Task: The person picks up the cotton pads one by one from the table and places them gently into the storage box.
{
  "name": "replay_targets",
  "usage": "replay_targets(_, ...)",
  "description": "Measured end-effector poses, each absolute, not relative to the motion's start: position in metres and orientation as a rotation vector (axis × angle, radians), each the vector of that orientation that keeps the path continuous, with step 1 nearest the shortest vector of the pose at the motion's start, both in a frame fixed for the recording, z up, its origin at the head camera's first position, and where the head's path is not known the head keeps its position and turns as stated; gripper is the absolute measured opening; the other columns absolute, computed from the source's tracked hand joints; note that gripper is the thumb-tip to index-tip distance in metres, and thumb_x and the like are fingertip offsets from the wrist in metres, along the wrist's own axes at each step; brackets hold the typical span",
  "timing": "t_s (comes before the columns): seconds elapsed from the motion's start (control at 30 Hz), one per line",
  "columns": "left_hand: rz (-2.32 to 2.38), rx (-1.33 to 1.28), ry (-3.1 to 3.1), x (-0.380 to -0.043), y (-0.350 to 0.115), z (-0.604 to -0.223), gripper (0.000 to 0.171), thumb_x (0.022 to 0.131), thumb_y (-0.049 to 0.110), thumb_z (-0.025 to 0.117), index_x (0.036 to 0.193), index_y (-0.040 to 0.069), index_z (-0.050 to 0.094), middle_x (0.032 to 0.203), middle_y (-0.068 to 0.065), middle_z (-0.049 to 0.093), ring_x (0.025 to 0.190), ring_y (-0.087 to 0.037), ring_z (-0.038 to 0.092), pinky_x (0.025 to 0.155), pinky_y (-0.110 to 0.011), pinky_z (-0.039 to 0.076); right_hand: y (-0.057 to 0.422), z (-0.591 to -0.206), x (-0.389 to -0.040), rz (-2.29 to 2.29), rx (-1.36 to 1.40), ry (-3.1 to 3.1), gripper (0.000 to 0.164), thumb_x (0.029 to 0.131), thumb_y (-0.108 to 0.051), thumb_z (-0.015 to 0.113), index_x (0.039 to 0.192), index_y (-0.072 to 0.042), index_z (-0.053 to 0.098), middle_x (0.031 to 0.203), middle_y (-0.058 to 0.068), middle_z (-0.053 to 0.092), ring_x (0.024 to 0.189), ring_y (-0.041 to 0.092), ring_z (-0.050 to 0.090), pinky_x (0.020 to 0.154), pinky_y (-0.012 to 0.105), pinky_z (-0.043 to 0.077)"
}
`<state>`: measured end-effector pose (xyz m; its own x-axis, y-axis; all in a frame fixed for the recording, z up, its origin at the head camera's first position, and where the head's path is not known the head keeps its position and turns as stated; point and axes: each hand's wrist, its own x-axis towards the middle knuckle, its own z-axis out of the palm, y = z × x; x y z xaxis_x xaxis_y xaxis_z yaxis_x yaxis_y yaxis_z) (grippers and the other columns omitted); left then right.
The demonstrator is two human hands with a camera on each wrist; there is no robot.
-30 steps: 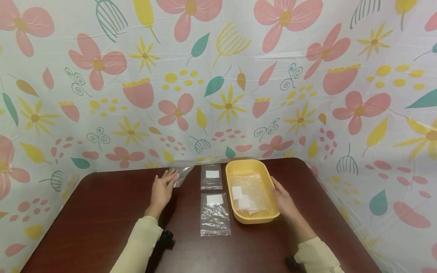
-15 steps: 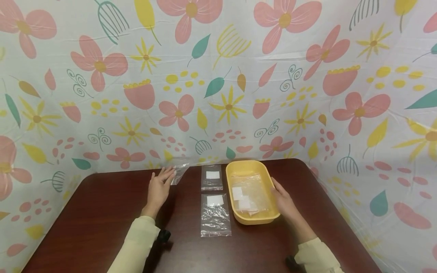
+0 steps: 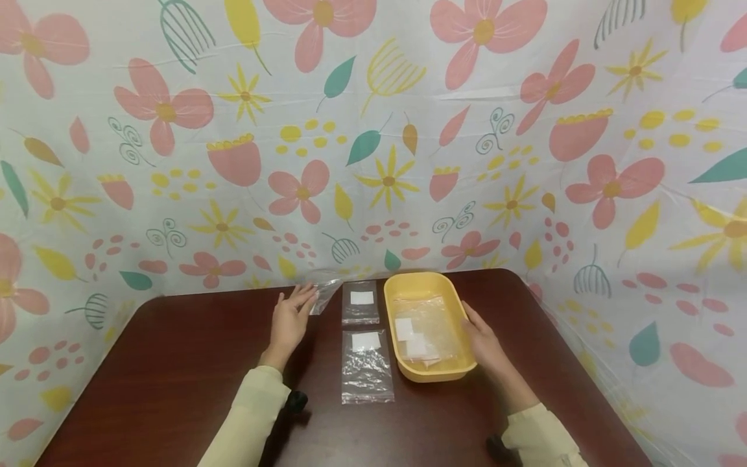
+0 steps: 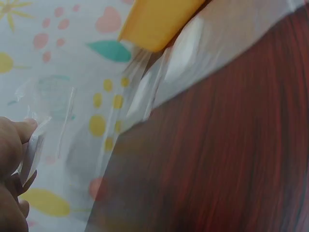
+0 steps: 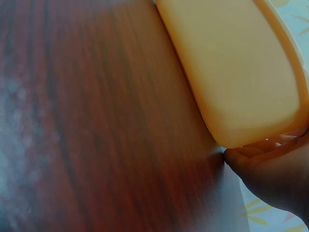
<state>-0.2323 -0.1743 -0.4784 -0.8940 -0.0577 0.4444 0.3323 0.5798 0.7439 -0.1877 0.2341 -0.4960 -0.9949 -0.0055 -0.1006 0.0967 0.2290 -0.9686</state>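
Observation:
My left hand (image 3: pixel 290 324) pinches a clear plastic zip bag (image 3: pixel 325 295) near the table's far edge. In the left wrist view the thumb and fingers hold the bag (image 4: pixel 63 121) by one end, while the rest of it spreads out in front of the patterned cloth. My right hand (image 3: pixel 486 337) holds the right side of a yellow plastic tray (image 3: pixel 403 370), with fingers at its rim. Inside the tray lie several clear bags (image 3: pixel 438 327) with white labels. Against the tray's outer wall (image 5: pixel 236 72), the right wrist view shows the hand (image 5: pixel 275 169) at one end.
Left of the tray, two clear labelled bags lie flat: a smaller one (image 3: pixel 360 311) at the back and a larger one (image 3: pixel 367 376) in front. The dark wooden table (image 3: pixel 175 383) meets a flower-patterned cloth (image 3: pixel 303 194) along its far edge.
My left hand shifts slightly left, then moves right with the clear bag, closer to the smaller flat bag. The right hand and the tray stay where they are.

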Motion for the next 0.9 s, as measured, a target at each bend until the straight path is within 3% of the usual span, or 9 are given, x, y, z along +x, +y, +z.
replay_targets(0.23,-1.325,-0.334,-2.367,-0.239,-0.132,-0.483,0.028,0.097,0.014,0.068,0.122,0.002,0.071,0.135,-0.012,0.061,0.136,-0.037,0.047,0.123,-0.053,0.012,0.233,-0.496,-0.189,-1.913,0.069,2.389,0.053,0.112,-0.028,0.034,0.162,-0.019,0.021,0.164,0.013,0.024,0.136,0.033,0.041,0.107,0.041,0.042)
replay_targets(0.33,-1.335,-0.358,-2.391,-0.238,-0.115,-0.483,0.029,0.098,0.015,0.067,0.124,0.003,0.071,0.136,-0.009,0.061,0.138,-0.032,0.046,0.124,-0.051,0.012,0.233,-0.496,-0.189,-1.915,0.076,2.387,0.053,0.112,-0.028,0.034,0.162,-0.019,0.022,0.164,0.014,0.024,0.137,0.033,0.040,0.109,0.044,0.040)
replay_targets(0.7,-1.319,-0.495,-2.437,-0.239,-0.066,-0.473,0.029,0.099,0.020,0.066,0.125,0.009,0.072,0.138,-0.005,0.061,0.139,-0.025,0.045,0.124,-0.048,0.013,0.233,-0.496,-0.189,-1.932,0.085,2.380,0.052,0.111,-0.027,0.035,0.162,-0.021,0.023,0.162,0.015,0.028,0.134,0.034,0.044,0.107,0.042,0.043)
replay_targets(0.9,-1.316,-0.585,-2.461,-0.240,-0.045,-0.471,0.031,0.101,0.024,0.063,0.128,0.010,0.070,0.140,-0.004,0.059,0.139,-0.028,0.045,0.124,-0.047,0.011,0.234,-0.497,-0.190,-1.928,0.095,2.385,0.052,0.111,-0.027,0.035,0.162,-0.021,0.024,0.162,0.015,0.029,0.132,0.032,0.045,0.104,0.037,0.045)
